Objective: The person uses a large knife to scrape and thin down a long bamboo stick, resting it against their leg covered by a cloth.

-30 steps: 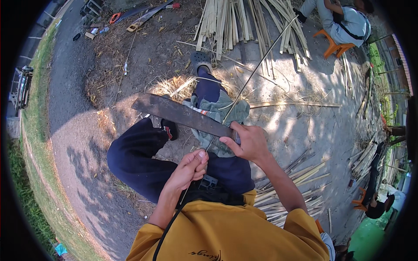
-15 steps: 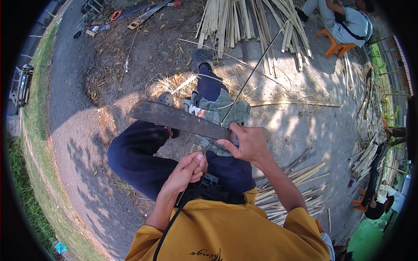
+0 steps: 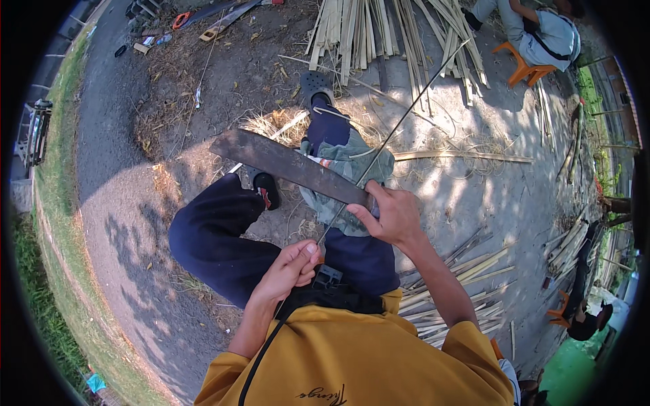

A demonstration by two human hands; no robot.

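Observation:
My right hand point(image 3: 389, 214) grips the handle of a long dark machete point(image 3: 284, 162), whose blade points up and to the left across my knees. My left hand point(image 3: 291, 267) pinches the near end of a thin bamboo strip point(image 3: 396, 125). That strip runs up and to the right, crossing under the blade close to my right hand. A grey-green cloth point(image 3: 352, 166) lies over my right thigh beneath the blade. I sit with both legs in dark trousers point(image 3: 217, 240) stretched forward.
A pile of split bamboo slats point(image 3: 379, 30) lies ahead, and more slats point(image 3: 460, 271) lie at my right. Another person point(image 3: 535, 30) sits on an orange stool at the top right. Tools point(image 3: 223, 17) lie at the top left. Dry shavings cover the ground.
The machete blade has shifted slightly left and down along the strip, and my left hand has drawn the strip's end a little closer to my body.

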